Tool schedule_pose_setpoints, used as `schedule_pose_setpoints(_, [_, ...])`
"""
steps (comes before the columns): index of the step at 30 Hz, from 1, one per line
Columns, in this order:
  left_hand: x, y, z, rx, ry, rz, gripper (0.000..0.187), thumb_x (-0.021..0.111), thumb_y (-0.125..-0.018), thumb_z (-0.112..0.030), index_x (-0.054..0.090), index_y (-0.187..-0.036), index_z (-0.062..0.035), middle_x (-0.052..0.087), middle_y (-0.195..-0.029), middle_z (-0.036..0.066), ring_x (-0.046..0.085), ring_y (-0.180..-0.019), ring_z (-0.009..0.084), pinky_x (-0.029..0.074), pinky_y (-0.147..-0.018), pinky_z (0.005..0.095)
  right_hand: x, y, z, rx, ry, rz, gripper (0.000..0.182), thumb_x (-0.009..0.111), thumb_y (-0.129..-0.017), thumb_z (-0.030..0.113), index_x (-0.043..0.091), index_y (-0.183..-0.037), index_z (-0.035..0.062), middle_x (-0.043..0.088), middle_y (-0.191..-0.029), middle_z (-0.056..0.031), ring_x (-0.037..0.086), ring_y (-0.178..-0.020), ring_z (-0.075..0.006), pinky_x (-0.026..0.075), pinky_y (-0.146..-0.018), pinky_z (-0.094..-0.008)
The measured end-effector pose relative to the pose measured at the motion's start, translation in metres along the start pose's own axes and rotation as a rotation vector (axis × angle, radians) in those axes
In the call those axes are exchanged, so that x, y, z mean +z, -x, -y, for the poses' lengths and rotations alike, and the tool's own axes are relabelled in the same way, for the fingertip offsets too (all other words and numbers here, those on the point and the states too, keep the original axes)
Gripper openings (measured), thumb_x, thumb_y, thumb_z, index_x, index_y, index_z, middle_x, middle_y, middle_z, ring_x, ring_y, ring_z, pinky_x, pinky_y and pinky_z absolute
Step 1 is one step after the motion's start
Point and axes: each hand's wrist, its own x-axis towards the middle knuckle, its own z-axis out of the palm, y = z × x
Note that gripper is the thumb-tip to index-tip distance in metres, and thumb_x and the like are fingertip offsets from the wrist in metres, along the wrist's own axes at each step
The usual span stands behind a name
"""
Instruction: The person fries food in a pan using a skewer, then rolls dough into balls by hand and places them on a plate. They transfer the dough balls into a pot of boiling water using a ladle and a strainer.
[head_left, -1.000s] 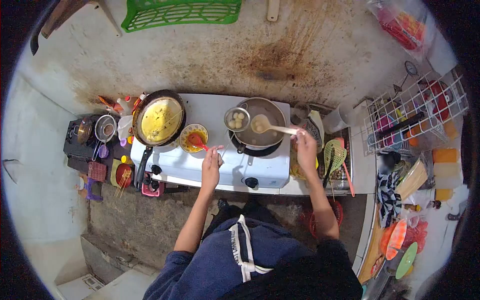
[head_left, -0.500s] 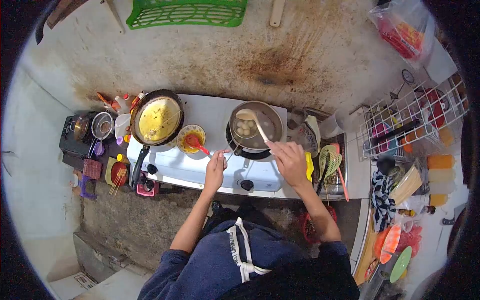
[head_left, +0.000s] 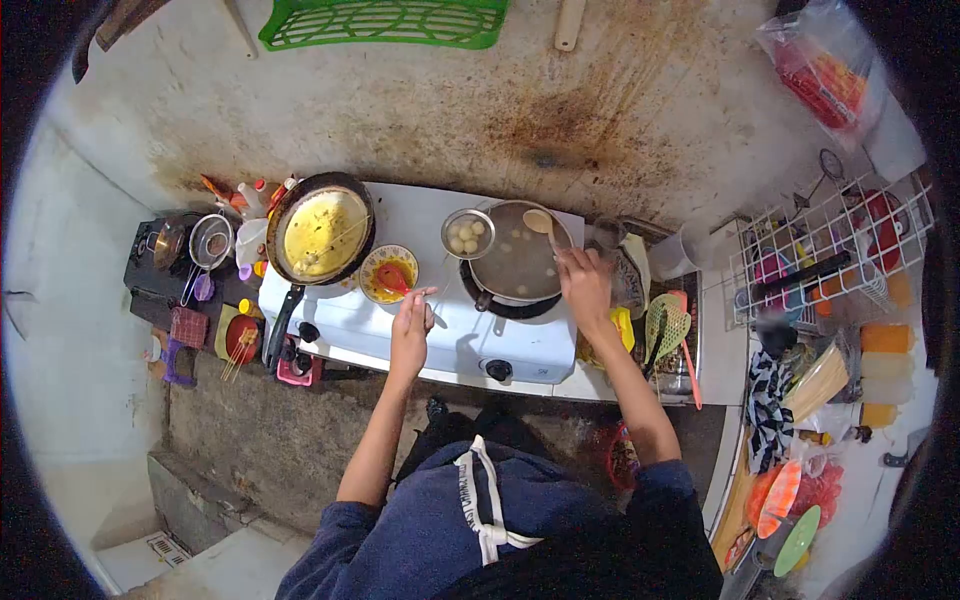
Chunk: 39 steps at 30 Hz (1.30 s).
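My left hand point(head_left: 409, 325) is closed around the thin handle of a small wire strainer point(head_left: 447, 238), which holds several pale round balls point(head_left: 464, 238). The strainer hangs above the stove, beside the pot's left rim. My right hand point(head_left: 585, 283) grips a cream-coloured ladle point(head_left: 538, 221), its bowl over the far side of the pot point(head_left: 497, 292). Cloudy liquid with more pale balls fills the pot. Close to my left hand stands a patterned bowl point(head_left: 362, 276) of yellow liquid with a red spoon point(head_left: 393, 279) in it.
A black frying pan point(head_left: 366, 238) with a yellow egg-like layer sits on the left of the white stove point(head_left: 420, 345). A green slotted turner point(head_left: 668, 322) lies at right, near a white wire rack point(head_left: 800, 255). Skewers point(head_left: 240, 350) stand in a red container at left.
The strainer with the balls has moved from over the pot to its left, along with my left hand. The ladle and my right hand have shifted right.
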Motion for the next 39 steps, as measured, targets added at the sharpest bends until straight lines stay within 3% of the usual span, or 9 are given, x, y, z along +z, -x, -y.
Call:
schedule_pose_setpoints(10, [-0.005, 0.007, -0.003, 0.006, -0.007, -0.051, 0.033, 0.033, -0.094, -0.023, 0.050, -0.105, 0.0022, 0.026, -0.060, -0.006, 0.024, -0.053, 0.0038, 0.021, -0.048, 0.0191, 0.045, -0.004, 0.004, 0.018, -0.105, 0.025, 0.022, 0.053, -0.079, 0.012, 0.059, -0.100, 0.0086, 0.058, -0.085, -0.0094, 0.052, -0.082, -0.0278, 0.041, -0.074, -0.0388])
schedule_pose_setpoints(18, [-0.007, 0.007, -0.008, -0.003, -0.020, -0.058, 0.034, 0.034, -0.094, -0.025, 0.050, -0.106, 0.0032, 0.028, -0.060, -0.006, 0.024, -0.053, 0.0037, 0.021, -0.048, 0.0191, 0.046, -0.014, 0.026, 0.228, -0.312, 0.038, 0.020, 0.052, -0.080, 0.019, 0.063, -0.094, 0.0087, 0.062, -0.093, -0.0125, 0.055, -0.090, -0.0310, 0.043, -0.080, -0.0392])
schedule_pose_setpoints(25, [-0.010, 0.008, -0.007, 0.005, -0.046, -0.065, 0.036, 0.034, -0.094, -0.027, 0.050, -0.107, 0.0014, 0.028, -0.059, -0.006, 0.025, -0.053, 0.0044, 0.021, -0.048, 0.0194, 0.031, -0.018, 0.046, 0.331, -0.454, 0.107, 0.021, 0.051, -0.080, 0.019, 0.064, -0.093, 0.0083, 0.062, -0.091, -0.0152, 0.056, -0.086, -0.0326, 0.044, -0.075, -0.0401])
schedule_pose_setpoints(30, [-0.013, 0.008, -0.005, 0.005, -0.031, -0.071, 0.037, 0.033, -0.094, -0.029, 0.051, -0.107, 0.0016, 0.028, -0.058, -0.006, 0.025, -0.053, 0.0046, 0.021, -0.048, 0.0197, 0.010, -0.014, 0.055, 0.508, -0.539, 0.301, 0.021, 0.051, -0.079, 0.018, 0.065, -0.089, 0.0053, 0.062, -0.090, -0.0160, 0.055, -0.084, -0.0312, 0.042, -0.077, -0.0377])
schedule_pose_setpoints(39, [-0.012, 0.005, -0.007, 0.004, -0.046, -0.054, 0.038, 0.033, -0.094, -0.029, 0.050, -0.107, 0.0023, 0.029, -0.059, -0.006, 0.025, -0.053, 0.0045, 0.021, -0.048, 0.0197, -0.047, 0.020, 0.075, 0.108, -0.435, 0.079, 0.019, 0.051, -0.081, 0.014, 0.062, -0.094, 0.0058, 0.058, -0.078, -0.0077, 0.051, -0.075, -0.0252, 0.041, -0.069, -0.0357])
